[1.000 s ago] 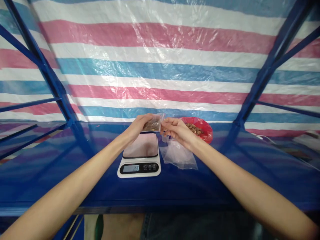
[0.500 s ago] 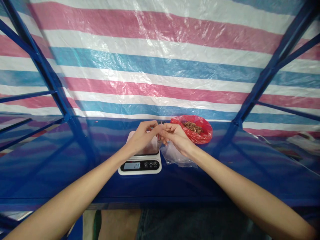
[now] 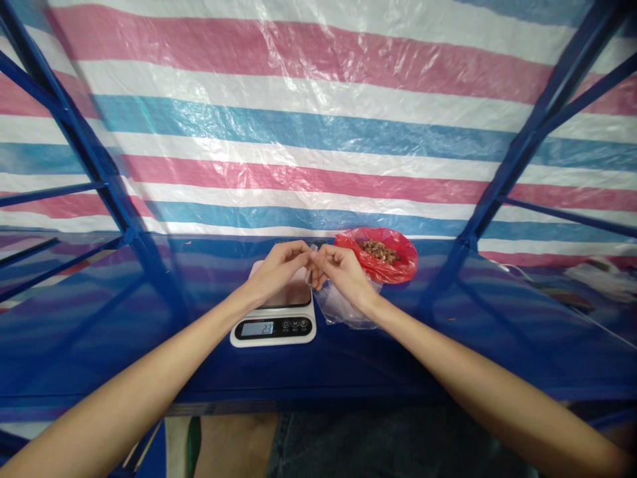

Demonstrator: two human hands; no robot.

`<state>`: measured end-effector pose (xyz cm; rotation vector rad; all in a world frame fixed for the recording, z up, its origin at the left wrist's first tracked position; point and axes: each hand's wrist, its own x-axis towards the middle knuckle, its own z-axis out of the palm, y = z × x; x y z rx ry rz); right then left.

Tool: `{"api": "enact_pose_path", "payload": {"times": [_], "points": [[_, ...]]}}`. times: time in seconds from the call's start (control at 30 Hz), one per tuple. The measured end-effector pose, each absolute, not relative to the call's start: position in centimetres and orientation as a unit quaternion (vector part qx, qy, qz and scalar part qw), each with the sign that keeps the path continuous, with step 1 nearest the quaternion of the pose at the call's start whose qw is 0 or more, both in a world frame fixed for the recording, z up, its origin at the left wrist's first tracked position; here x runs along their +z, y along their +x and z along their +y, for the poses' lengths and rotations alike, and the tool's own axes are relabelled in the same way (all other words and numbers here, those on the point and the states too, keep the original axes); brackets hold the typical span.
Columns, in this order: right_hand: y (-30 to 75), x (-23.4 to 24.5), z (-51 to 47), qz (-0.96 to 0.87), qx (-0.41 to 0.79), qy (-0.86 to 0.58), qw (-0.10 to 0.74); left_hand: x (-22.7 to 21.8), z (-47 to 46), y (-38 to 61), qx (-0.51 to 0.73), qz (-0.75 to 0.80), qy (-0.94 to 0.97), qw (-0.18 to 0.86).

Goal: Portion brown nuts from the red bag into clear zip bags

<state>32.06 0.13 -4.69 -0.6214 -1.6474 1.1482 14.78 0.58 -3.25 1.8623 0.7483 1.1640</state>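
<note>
My left hand [image 3: 279, 267] and my right hand [image 3: 344, 271] meet fingertip to fingertip above the right side of a white digital scale [image 3: 293, 338]. Both are closed in a pinch on a small clear plastic bag [image 3: 312, 269], mostly hidden by the fingers. The scale's display [image 3: 257, 328] appears to read 2.3. Beneath my right hand, clear plastic bags [image 3: 341, 311] lie flat beside the scale. Just beyond that hand sits an opened red plastic bag [image 3: 409, 265] holding many small brown pieces [image 3: 379, 251], whose kind I cannot make out.
All this rests on a blue tabletop [image 3: 398, 358]. Blue metal posts [image 3: 502, 166] rise at left and right, with a striped plastic sheet [image 3: 298, 119] behind. A pale crumpled plastic bag [image 3: 604, 279] lies at the far right.
The fingertips have drawn closer together around the small clear bag. The whole view has shifted slightly, so the scale and red bag appear a little further left.
</note>
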Motion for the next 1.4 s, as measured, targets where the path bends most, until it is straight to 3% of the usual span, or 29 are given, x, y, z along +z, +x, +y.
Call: {"api": "enact_pose_path", "payload": {"times": [0.13, 0.33, 0.57, 0.73, 0.97, 1.2, 1.27, 1.4], "points": [[32.1, -4.5, -0.1, -0.676, 0.456, -0.262, 0.516, -3.3, 0.6, 14.7, 0.468, 0.296, 0.743, 0.377], [32.1, -4.2, -0.3, -0.702, 0.417, -0.260, 0.515, -3.3, 0.4, 14.6, 0.472, 0.347, 0.768, 0.259], [32.8, -4.0, 0.0, -0.776, 0.135, -0.374, 0.489, -2.4, -0.2, 14.1, 0.396, 0.364, 0.843, 0.008], [33.4, -3.4, 0.2, -0.773, 0.086, -0.400, 0.486, -1.6, -0.5, 13.7, 0.384, 0.364, 0.846, -0.070], [32.8, -3.4, -0.5, -0.796, 0.203, -0.267, 0.504, -2.1, -1.2, 14.1, 0.410, 0.347, 0.843, -0.019], [32.7, -3.3, -0.4, -0.753, 0.132, -0.299, 0.571, -1.6, -1.3, 14.0, 0.438, 0.363, 0.820, -0.060], [32.9, -3.1, -0.5, -0.746, 0.148, -0.288, 0.582, -1.3, -1.4, 13.9, 0.473, 0.373, 0.798, 0.000], [33.4, -3.5, 0.2, -0.694, 0.292, -0.299, 0.587, -0.4, -1.3, 13.5, 0.567, 0.361, 0.716, 0.187]]}}
